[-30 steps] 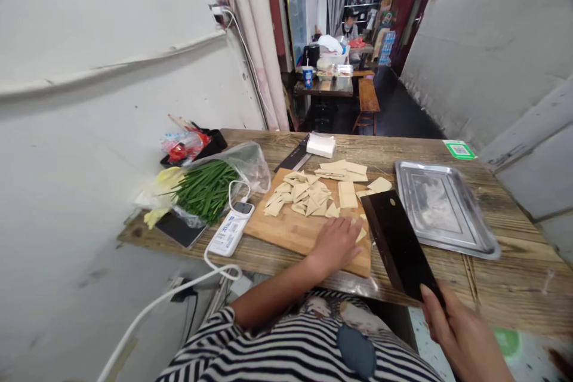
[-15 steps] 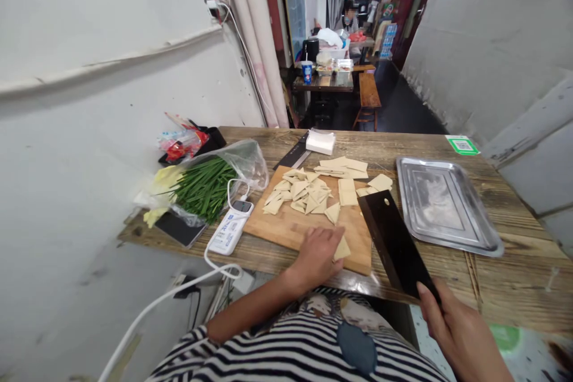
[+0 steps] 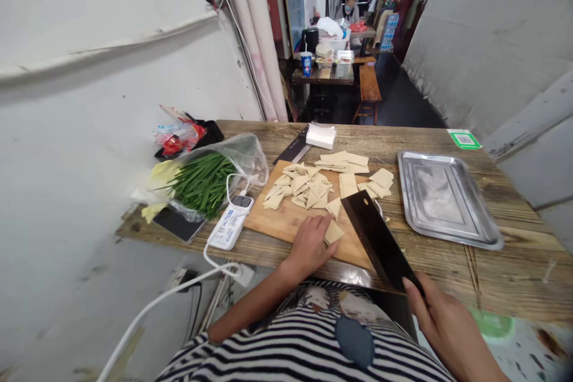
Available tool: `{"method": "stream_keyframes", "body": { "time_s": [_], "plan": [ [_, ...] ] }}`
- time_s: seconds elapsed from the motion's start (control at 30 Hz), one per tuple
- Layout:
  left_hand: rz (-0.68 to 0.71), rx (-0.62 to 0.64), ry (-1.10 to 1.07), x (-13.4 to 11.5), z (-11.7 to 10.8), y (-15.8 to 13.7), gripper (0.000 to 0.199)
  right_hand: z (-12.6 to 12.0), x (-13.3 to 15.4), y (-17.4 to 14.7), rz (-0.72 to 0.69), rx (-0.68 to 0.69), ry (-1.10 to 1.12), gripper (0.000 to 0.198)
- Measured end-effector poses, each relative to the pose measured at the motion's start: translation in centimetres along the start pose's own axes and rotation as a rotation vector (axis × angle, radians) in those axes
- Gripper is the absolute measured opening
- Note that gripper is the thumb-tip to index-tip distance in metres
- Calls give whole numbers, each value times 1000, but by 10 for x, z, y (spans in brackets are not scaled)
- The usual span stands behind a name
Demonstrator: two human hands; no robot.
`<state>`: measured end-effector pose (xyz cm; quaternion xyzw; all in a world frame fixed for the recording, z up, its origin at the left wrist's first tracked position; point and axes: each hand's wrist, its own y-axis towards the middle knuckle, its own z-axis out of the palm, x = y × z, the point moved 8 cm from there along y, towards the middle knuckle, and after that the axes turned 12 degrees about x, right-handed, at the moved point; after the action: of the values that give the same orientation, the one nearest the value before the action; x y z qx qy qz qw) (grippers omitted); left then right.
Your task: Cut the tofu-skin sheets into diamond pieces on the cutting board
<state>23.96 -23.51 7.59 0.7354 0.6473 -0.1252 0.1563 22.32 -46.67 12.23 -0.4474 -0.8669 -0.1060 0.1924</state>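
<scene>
Left hand: the left hand (image 3: 310,243) rests palm down on the near edge of the chopping board (image 3: 290,221), its fingers (image 3: 323,230) curled narrow and pinching a tan cut piece (image 3: 333,232) against the wood.
Right hand: the right hand (image 3: 441,322) is wrapped tight round the handle of the cleaver (image 3: 378,239); the handle itself is hidden in the grip.
Cleaver: its dark broad blade slants up and away from the right hand, with the far end over the right part of the board, just beside the held piece.
Cut pieces: a heap of tan triangles (image 3: 301,187) lies on the far half of the board; uncut tan rectangles (image 3: 344,160) lie beyond it on the board's far edge and the bench (image 3: 447,262).
Tray: a steel tray (image 3: 443,198) sits on the bench to the right of the board.
Left of the board: a white power bank (image 3: 229,225) with its cable, then a clear bag of green chives (image 3: 203,182).
Far edge: a 2nd knife (image 3: 293,149) lies by a white block (image 3: 321,135).
</scene>
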Motion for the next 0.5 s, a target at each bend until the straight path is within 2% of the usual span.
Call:
{"method": "stream_keyframes", "body": {
  "time_s": [0.1, 0.23, 0.4, 0.5],
  "plan": [
    [2, 26, 1, 0, -2, -1, 64, -1, 1, -2, -19, -21, -66, 34],
    [52, -26, -111, 6, -8, -13, 75, -3, 7, -3, -73, -24, -101, 33],
    [204, -101, -223, 21, -4, -30, 53, -1, 18, -2, -131, 25, -174, 34],
    [244, -27, -181, 25, 0, -24, 49, 0, 22, -1, -141, 32, -210, 37]
  ]
}}
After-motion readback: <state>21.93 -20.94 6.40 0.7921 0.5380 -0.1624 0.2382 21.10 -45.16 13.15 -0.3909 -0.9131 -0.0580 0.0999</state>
